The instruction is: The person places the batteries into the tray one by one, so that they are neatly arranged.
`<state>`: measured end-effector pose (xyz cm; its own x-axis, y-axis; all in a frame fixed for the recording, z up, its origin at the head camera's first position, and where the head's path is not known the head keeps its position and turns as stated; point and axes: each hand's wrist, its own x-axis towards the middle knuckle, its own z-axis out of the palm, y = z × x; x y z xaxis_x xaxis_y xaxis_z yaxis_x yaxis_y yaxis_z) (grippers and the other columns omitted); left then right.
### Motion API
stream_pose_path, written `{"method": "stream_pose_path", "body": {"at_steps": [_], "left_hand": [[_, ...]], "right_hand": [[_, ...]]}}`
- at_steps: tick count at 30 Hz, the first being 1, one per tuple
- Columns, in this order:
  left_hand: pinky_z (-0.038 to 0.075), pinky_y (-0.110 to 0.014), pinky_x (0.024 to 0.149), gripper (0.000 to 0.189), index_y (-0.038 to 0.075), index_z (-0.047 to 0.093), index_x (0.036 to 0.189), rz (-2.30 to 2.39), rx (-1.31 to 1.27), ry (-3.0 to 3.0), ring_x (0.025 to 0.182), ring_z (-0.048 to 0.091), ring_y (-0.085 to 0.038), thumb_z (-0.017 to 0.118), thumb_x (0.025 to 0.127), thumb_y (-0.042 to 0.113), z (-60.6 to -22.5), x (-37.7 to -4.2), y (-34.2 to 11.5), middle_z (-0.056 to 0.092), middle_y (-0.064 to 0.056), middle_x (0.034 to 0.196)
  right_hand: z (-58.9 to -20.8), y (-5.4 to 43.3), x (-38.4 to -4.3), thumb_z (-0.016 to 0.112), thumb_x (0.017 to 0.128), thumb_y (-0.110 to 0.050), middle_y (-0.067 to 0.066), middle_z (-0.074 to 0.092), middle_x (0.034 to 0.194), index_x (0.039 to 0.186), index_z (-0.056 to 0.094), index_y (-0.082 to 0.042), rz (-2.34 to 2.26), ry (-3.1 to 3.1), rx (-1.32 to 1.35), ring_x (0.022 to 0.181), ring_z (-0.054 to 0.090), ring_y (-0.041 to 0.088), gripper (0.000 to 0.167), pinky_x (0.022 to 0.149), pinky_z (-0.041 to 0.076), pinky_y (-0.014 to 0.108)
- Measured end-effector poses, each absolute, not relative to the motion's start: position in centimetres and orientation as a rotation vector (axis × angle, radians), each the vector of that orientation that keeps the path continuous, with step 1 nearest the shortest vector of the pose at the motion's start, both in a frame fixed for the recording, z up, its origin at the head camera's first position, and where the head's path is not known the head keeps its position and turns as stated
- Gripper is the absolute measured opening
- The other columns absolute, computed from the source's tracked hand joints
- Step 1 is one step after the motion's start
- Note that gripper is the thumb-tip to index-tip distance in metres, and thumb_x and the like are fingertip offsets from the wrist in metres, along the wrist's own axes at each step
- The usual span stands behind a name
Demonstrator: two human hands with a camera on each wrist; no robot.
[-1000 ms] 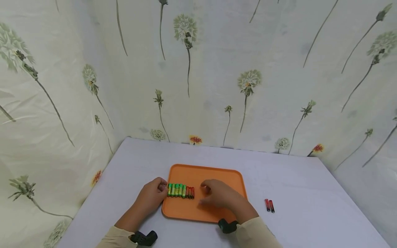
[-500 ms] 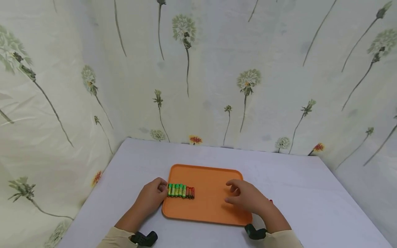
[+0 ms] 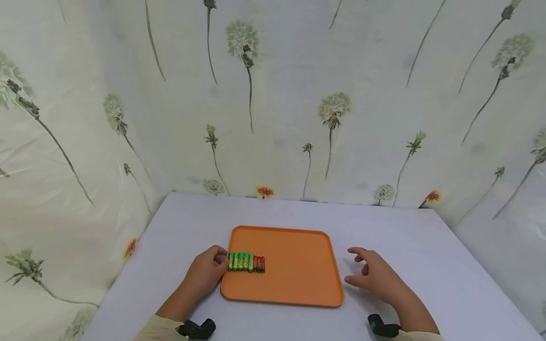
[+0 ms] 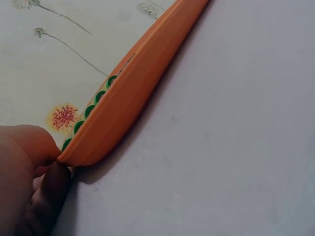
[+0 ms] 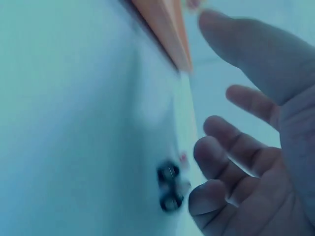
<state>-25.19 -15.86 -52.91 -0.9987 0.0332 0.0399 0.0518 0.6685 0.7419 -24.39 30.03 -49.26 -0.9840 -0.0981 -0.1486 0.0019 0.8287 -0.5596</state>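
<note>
The left hand (image 3: pixel 204 272) pinches the left rim of an orange tray (image 3: pixel 300 270) between thumb and fingers; the left wrist view shows the thumb right at the rim. Against that side of the tray lies a row of batteries: several green ones (image 3: pixel 241 262), then several thinner red ones (image 3: pixel 259 264). Off the tray's right side, the right hand (image 3: pixel 377 277) hovers over the table with thumb and fingers spread, holding nothing. Two more batteries (image 5: pixel 169 173) lie side by side on the table near its fingers in the right wrist view, blurred; the hand hides them in the head view.
A white-covered table (image 3: pixel 273 322) carries the tray. Behind it and along the sides hangs a pale curtain (image 3: pixel 281 94) printed with dandelions. Each wrist wears a black camera mount, the left mount (image 3: pixel 197 328) and the right mount (image 3: pixel 383 326).
The right hand has moved rightward from over the tray to past its right edge, now covering the two loose red batteries in the head view. The left hand stays at the rim.
</note>
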Motion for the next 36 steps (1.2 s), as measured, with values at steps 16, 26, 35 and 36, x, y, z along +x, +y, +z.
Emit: {"method": "stream_pose_path", "body": {"at_steps": [16, 26, 35, 36], "left_hand": [[0.049, -0.031, 0.071, 0.016, 0.012, 0.068, 0.112, -1.279, -0.051, -2.845, 0.079, 0.057, -0.011, 0.065, 0.098, 0.018, -53.0, -25.2, -16.0, 0.063, 0.004, 0.088], [0.048, -0.031, 0.071, 0.016, 0.011, 0.068, 0.112, -1.264, -0.061, -2.848, 0.078, 0.056, -0.011, 0.065, 0.097, 0.017, -52.8, -25.4, -15.9, 0.063, 0.003, 0.088], [0.048, -0.032, 0.071, 0.016, 0.010, 0.067, 0.112, -1.277, -0.060, -2.850, 0.078, 0.056, -0.012, 0.065, 0.098, 0.017, -52.8, -25.1, -16.0, 0.063, 0.003, 0.088], [0.048, -0.032, 0.071, 0.016, 0.011, 0.067, 0.112, -1.278, -0.061, -2.850, 0.078, 0.056, -0.012, 0.065, 0.098, 0.017, -52.9, -25.1, -16.0, 0.063, 0.003, 0.088]], "right_hand": [[-50.3, 33.2, -24.6, 0.093, 0.072, -0.048, 0.015, 0.059, 0.139, 0.152, 0.050, -0.009, -0.724, 2.804, 0.019, 0.105, 0.057, 0.027, 0.099, 0.091, 0.053, 0.052], [-49.7, 34.6, -24.0, 0.091, 0.079, -0.035, 0.019, 0.056, 0.139, 0.147, 0.056, -0.006, -0.731, 2.730, 0.073, 0.110, 0.061, 0.027, 0.081, 0.092, 0.053, 0.053], [-49.9, 34.8, -24.2, 0.086, 0.086, -0.025, 0.013, 0.063, 0.125, 0.139, 0.064, -0.007, -0.715, 2.720, 0.099, 0.105, 0.061, 0.024, 0.061, 0.092, 0.053, 0.053], [-50.0, 34.8, -24.2, 0.086, 0.086, -0.024, 0.013, 0.063, 0.125, 0.139, 0.065, -0.007, -0.714, 2.722, 0.106, 0.105, 0.061, 0.024, 0.059, 0.092, 0.053, 0.053]]}}
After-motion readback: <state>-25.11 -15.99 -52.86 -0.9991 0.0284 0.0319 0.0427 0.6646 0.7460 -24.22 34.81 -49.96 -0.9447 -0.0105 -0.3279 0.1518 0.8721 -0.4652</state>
